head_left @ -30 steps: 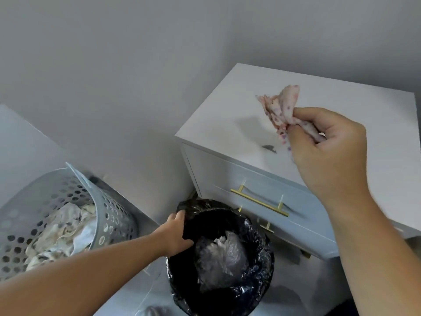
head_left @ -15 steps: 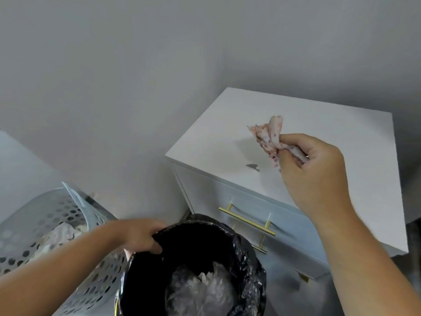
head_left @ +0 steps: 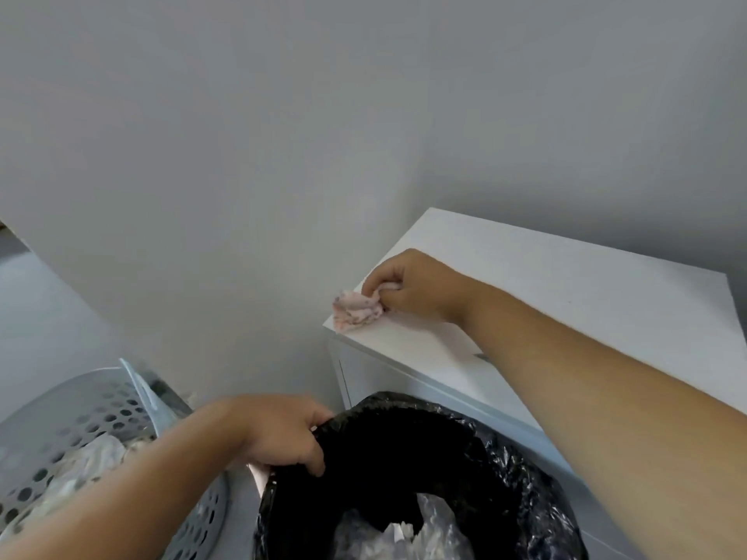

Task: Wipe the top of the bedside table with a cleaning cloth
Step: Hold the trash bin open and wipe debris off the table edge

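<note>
Since the earlier frame the cloth [head_left: 357,311] has been brought down from mid-air onto the front left corner of the bedside table [head_left: 566,284], where it is pinched tight in the curled fingers of the right hand [head_left: 412,286], while the bin [head_left: 477,450] has been drawn closer by the left hand [head_left: 283,432], whose fingers are clamped over its black liner. The dark speck [head_left: 482,357] near the front edge, beside the forearm, could be missed or flicked to the floor if the bin is not under the edge. The bunched cloth may also slide off the corner.
</note>
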